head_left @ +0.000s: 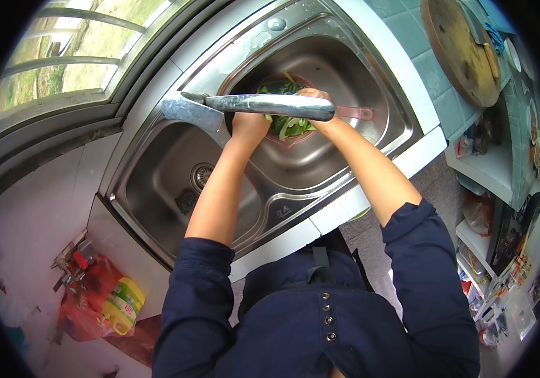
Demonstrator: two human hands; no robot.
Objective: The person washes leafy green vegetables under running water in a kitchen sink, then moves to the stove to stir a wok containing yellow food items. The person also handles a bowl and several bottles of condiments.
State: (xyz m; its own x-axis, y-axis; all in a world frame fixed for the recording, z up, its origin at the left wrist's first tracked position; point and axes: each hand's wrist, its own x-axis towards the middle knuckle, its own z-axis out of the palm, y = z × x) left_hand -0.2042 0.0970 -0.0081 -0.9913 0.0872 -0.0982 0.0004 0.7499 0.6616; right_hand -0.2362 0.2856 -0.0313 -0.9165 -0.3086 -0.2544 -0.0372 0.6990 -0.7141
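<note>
Leafy greens with pale stalks (293, 126) lie in a reddish see-through plastic basin or strainer with a handle (357, 113), inside the right bowl of a steel double sink (319, 158). My left hand (250, 126) is at the near left side of the greens, its fingers partly hidden. My right hand (321, 101) reaches over their right side, close to the handle. A metal faucet spout (270, 105) crosses above both hands and covers part of them. Whether either hand grips the greens or the vessel's rim cannot be told.
The left sink bowl (156, 189) has a drain strainer (203, 176) and a dark patch. A barred window (76, 61) is at the upper left. A round wooden chopping board (459, 56) with a cleaver (473, 23) lies at the upper right. A yellow plastic jug (123, 306) stands at the lower left.
</note>
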